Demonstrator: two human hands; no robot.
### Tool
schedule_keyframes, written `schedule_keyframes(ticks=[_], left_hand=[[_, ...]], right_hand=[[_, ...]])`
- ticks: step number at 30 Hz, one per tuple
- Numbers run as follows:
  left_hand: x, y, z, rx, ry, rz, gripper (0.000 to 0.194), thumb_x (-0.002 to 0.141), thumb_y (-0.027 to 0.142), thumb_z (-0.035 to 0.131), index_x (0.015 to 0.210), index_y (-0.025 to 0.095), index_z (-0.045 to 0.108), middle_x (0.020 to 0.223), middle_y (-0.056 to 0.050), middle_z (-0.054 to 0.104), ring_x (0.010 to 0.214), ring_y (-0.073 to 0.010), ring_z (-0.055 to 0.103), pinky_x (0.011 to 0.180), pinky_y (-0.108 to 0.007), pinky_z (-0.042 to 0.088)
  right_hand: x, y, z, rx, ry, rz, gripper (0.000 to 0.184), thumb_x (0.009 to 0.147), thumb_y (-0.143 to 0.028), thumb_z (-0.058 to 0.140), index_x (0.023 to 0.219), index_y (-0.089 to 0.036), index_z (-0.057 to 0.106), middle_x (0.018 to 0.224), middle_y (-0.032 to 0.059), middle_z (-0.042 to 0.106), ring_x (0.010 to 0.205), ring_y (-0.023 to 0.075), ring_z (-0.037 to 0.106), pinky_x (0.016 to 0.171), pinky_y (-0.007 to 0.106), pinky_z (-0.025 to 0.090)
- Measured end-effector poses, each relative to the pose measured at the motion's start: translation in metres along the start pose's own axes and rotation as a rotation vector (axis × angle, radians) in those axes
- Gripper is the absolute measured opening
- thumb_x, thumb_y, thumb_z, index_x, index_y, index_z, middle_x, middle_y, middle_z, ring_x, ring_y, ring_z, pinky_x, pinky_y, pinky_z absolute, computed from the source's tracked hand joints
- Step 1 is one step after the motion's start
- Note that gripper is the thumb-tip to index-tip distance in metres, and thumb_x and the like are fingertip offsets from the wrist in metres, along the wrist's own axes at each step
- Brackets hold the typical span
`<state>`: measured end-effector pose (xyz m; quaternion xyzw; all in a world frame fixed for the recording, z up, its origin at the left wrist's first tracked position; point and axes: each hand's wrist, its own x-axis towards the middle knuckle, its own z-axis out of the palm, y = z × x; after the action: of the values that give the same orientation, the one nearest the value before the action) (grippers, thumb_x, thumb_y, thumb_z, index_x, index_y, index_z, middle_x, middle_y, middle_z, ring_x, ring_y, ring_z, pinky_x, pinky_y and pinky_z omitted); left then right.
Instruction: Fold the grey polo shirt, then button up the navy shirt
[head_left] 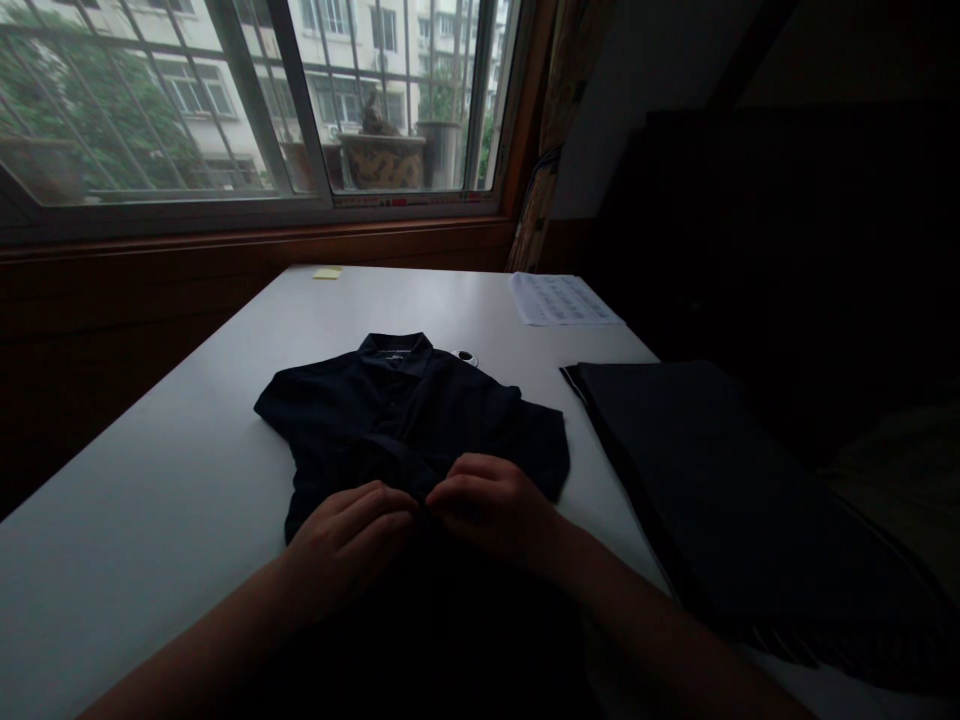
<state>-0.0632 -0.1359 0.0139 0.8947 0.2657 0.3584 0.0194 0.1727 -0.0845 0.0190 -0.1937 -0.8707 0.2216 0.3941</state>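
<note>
A dark navy short-sleeved shirt (465, 410) lies front up on the white table, its collar toward the window. My left hand (360, 530) pinches the front of the shirt near its lower middle. Close beside it, my right hand (487, 495) grips the same stretch of cloth, fingertips nearly meeting the left ones. The fabric bunches up a little between and above the hands. Shadow hides the shirt's lower part and exactly what lies under the fingertips.
On the right of the white table (187, 460) lies a dark folded cloth (697, 480) with a fringed near edge. Printed sheets (566, 300) rest at the far right corner, a yellow note (328, 273) at the far left. A small white round object (466, 357) sits by the shirt's shoulder.
</note>
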Motion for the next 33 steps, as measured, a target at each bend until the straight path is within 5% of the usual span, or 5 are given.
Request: schedule_keyframes(ticks=[10,22,33], left_hand=[[0.0063,0.0042,-0.0013,0.003,0.0,0.036,0.011,0.095,0.005,0.053,0.102,0.011,0.059,0.094,-0.01,0.066,0.081,-0.0172,0.061,0.068,-0.029,0.054],[0.0028,0.0049,-0.0016,-0.046,-0.035,-0.018,0.02,0.095,0.005,0.053,0.112,0.012,0.061,0.097,-0.01,0.064,0.085,-0.0178,0.06,0.074,-0.031,0.055],[0.0075,0.0023,-0.0019,-0.047,0.099,0.078,0.014,0.093,0.007,0.059,0.101,0.013,0.068,0.088,-0.008,0.069,0.082,-0.0176,0.066,0.067,-0.029,0.058]], right_hand=[[0.0001,-0.0002,-0.0039,-0.231,-0.027,-0.199,0.01,0.097,-0.023,0.061,0.095,-0.019,0.069,0.08,0.0016,0.069,0.068,0.0121,0.059,0.064,0.028,0.042],[-0.0032,0.0032,-0.0025,-0.263,-0.051,-0.248,0.012,0.098,-0.024,0.059,0.101,-0.019,0.07,0.082,0.0008,0.071,0.066,0.0124,0.058,0.062,0.029,0.041],[-0.004,0.0017,-0.0029,-0.247,-0.015,-0.286,0.012,0.097,-0.023,0.063,0.105,-0.019,0.07,0.082,-0.0003,0.072,0.064,0.0102,0.059,0.059,0.028,0.041]])
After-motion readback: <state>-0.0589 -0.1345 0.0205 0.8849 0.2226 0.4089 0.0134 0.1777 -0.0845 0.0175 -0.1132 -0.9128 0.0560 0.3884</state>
